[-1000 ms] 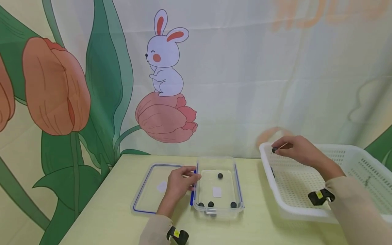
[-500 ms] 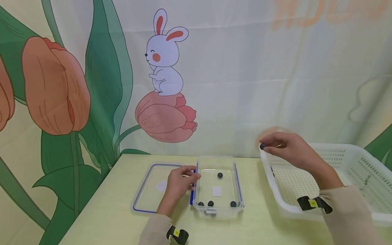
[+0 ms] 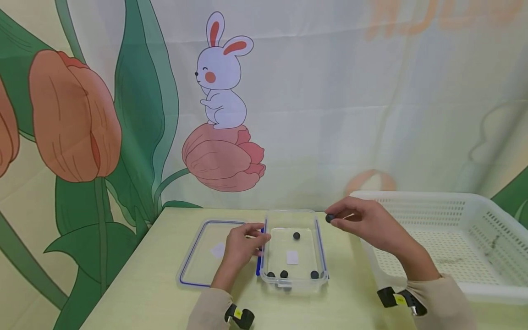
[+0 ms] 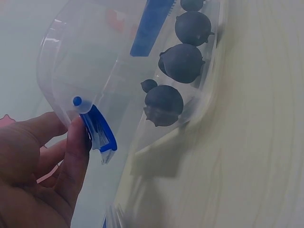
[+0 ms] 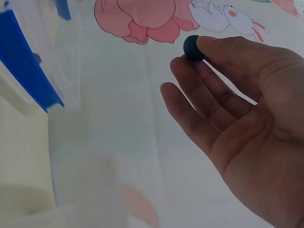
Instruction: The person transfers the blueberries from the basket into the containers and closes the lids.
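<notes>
A clear plastic food container (image 3: 307, 250) with blue side latches stands on the table. Several small dark blueberry-like balls lie in it, one ball (image 3: 296, 236) toward the back and others near the front wall. With thumb and fingers the left hand (image 3: 241, 247) pinches the container's left rim beside a latch (image 4: 99, 128). Between the right hand's (image 3: 371, 222) thumb and fingertips is one dark blueberry-like ball (image 3: 329, 218), held in the air just right of the container's far right corner. The right wrist view shows this ball (image 5: 193, 48) at the fingertips, the other fingers loosely bent.
Left of the container lies its clear lid (image 3: 194, 270) with a blue seal, partly behind the left hand. A white perforated plastic basket (image 3: 462, 288) stands at the right. Behind the table (image 3: 136, 298) hangs a printed cloth (image 3: 309, 114).
The right hand, pinching the dark blueberry-like ball, has moved left from over the basket, past its rim, toward the container. The left hand and container have stayed in place.
</notes>
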`<state>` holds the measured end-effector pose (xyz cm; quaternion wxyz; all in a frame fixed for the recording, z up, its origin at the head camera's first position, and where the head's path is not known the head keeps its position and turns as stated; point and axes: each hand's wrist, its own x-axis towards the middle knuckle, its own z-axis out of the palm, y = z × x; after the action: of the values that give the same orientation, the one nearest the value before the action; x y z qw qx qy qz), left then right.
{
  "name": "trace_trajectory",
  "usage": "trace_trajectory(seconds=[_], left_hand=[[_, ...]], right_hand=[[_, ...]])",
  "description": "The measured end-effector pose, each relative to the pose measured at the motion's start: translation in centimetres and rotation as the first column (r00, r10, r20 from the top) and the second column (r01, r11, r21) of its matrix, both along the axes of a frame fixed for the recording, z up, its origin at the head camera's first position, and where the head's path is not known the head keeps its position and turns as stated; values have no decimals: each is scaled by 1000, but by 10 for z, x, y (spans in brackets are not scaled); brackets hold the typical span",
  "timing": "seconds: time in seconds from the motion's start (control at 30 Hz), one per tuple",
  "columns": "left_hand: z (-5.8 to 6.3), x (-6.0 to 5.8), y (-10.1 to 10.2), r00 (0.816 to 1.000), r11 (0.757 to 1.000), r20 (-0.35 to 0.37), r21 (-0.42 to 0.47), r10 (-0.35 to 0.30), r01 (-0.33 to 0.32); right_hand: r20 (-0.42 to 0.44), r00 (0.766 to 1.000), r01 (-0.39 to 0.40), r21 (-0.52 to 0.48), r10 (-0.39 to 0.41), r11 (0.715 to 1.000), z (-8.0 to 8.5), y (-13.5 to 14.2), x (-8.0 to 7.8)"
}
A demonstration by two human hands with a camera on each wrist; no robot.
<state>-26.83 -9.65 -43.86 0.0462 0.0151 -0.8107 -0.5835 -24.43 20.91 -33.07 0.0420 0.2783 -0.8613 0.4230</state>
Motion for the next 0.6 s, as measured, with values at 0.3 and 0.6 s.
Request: trace_trajectory(seconds=[0.3,0.6], left_hand=[[1,-1,0,1000,1000,6,2,-6,6],[1,0,0,1000,1000,4,-8,-4,4]], right_hand=[[45,995,-87,-55,89,995,-19,-20,5],[154,975,-163,14,159,986,-34,-36,8]])
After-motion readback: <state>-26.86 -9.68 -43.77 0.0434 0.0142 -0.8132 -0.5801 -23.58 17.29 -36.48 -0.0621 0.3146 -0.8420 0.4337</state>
